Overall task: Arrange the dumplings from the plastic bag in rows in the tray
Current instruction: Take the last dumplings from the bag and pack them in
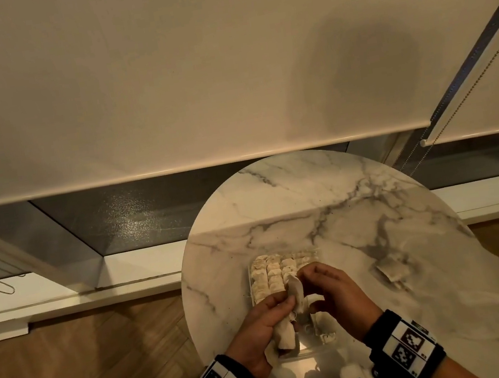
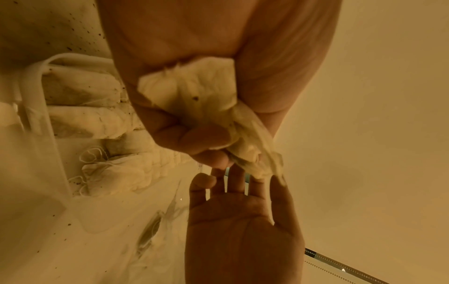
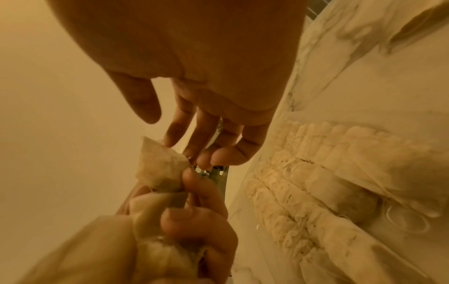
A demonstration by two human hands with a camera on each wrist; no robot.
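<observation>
A round marble counter [image 1: 325, 209] is seen from above, with a thin plastic bag [image 1: 471, 295] spread limp over its right side; a few dumplings [image 1: 391, 268] are left lying on or in the bag, well apart from the work. Near the counter's front edge a clear tray [image 1: 327, 337] is set lengthwise, its far half packed with pale dumplings in tight rows [image 1: 274, 274], its near end apparently kept free for more.

Above the tray's middle both hands are brought together. A small bunch of dumplings [image 2: 194, 92] is clutched in the left hand [image 1: 261, 323], fingers curled round it, so that a supply is probably kept close to the rows and no reach to the bag is needed. One dumpling [image 3: 160, 169] is pushed up out of that fist, pinched at its base by the thumb and forefinger. It is met by the right hand [image 1: 330, 286], whose fingers [image 3: 211, 153] are loosely extended, their tips touching the upper corner; no firm pinch can be made out yet. The piece is judged to be mid-transfer, to be set down next in the unfinished row below.
</observation>
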